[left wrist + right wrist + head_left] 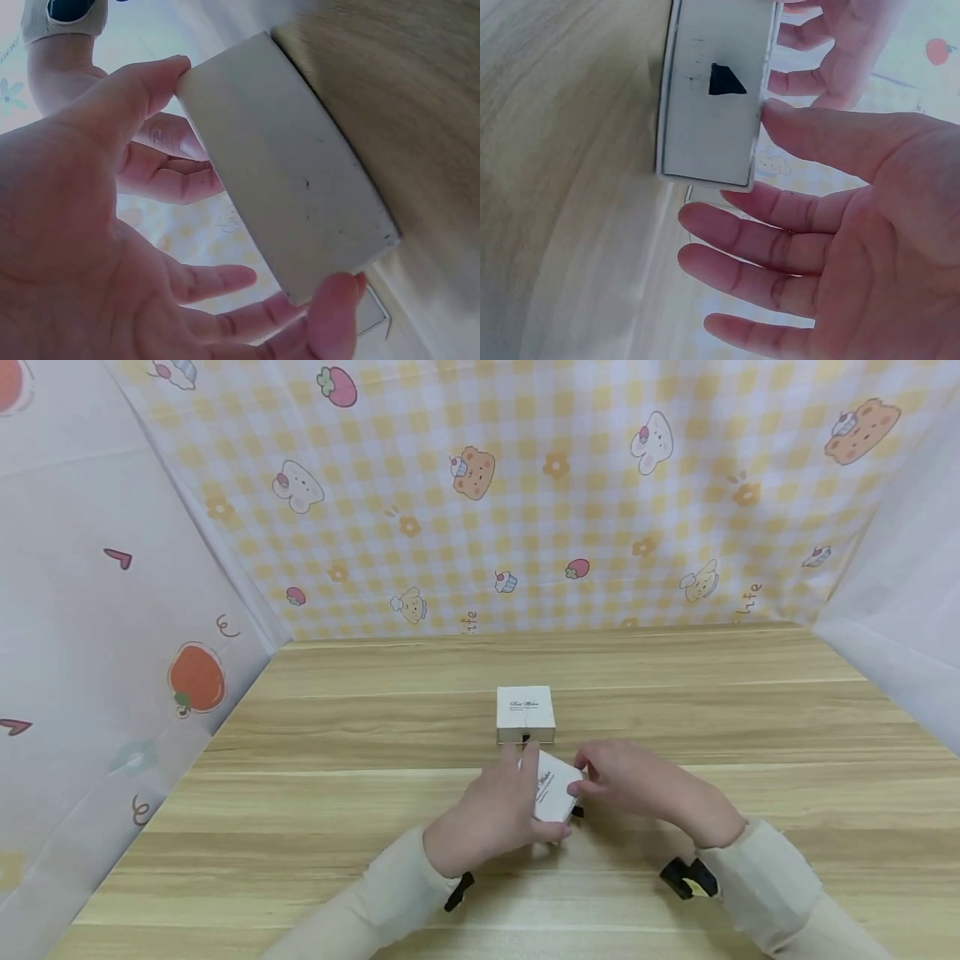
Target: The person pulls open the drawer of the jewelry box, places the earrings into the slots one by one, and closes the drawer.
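Note:
A small white drawer-style gift box [552,787] with dark script on its lid sits turned at an angle between both hands. My left hand [487,806] holds it across opposite ends, thumb on the near end and fingers on the far end. At its right corner, my right hand [633,777] pinches the box between thumb and index finger, the other fingers spread apart in the right wrist view. A black ribbon tab [726,80] sticks out of the face towards the right hand. The left wrist view shows the plain opposite side with small dark marks. Whether the box touches the table is unclear.
Just behind stands a second white box [525,707] with similar script and a black tab facing forward. Both rest over a wood-grain table [360,718]. A yellow checked curtain [525,510] hangs along the back edge, with white cloth [90,610] at the left.

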Demonstrator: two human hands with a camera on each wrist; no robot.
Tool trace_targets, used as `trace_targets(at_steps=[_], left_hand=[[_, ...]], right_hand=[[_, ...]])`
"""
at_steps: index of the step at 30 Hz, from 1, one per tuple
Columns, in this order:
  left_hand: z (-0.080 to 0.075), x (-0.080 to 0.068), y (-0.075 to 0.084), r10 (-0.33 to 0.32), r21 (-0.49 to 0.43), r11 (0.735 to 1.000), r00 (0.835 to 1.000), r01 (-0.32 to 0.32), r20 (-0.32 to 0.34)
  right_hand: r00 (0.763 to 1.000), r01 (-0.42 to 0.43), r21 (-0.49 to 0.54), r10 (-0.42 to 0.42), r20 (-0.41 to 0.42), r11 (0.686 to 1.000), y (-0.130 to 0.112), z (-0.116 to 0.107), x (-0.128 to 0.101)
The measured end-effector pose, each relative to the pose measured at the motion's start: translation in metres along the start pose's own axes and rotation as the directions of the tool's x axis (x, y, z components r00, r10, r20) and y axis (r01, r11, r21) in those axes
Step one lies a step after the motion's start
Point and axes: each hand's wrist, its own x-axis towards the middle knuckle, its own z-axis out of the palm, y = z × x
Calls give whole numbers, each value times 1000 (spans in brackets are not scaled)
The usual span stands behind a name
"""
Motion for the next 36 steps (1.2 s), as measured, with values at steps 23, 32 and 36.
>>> trace_targets(at_steps=[23, 32, 36], left_hand=[[2, 26, -18, 204, -159, 968, 978, -194, 46], [-1, 31, -20, 237, -201, 954, 970, -221, 58], [-1, 34, -22, 264, -183, 951, 963, -249, 61]], right_hand=[[995, 74, -25, -72, 61, 997, 9, -18, -12], [997, 28, -65, -24, 70, 998, 7, -19, -14], [998, 31, -93, -25, 61, 995, 8, -19, -15]])
